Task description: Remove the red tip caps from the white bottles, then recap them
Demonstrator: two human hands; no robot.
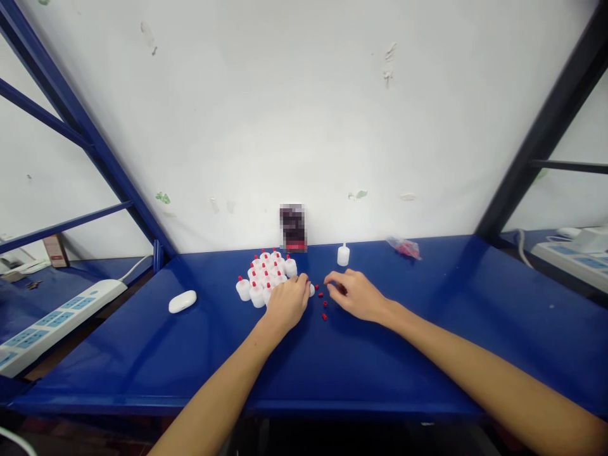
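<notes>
Held in the curled fingers of the left hand (287, 300), near the middle of the blue table (213, 361): a white bottle (312, 290), mostly hidden behind the hand, with a pale part showing just past the fingertips toward the right hand (357, 295); too little in view to tell its exact tilt; across a short gap from it, in the right hand, thumb and forefinger curved toward each other with tips narrowly parted; scattered on the table between both hands, nearer to the bottle than to the right wrist, a few loose red caps (325, 303), some level with the fingertips and one closer to the front edge; just beyond the left hand and to its left, partly covered by it, a tight cluster of capped bottles (257, 294), upright, white with red tips; beyond the right hand, upright and apart from the cluster, an uncapped bottle (343, 256) with a bare white nozzle; farther right toward the wall (332, 126), a clear bag (406, 248) with red contents; behind the cluster, against the wall, a dark package (293, 225), blurred into blocks; well left of the left hand, a white oval case (182, 301).
</notes>
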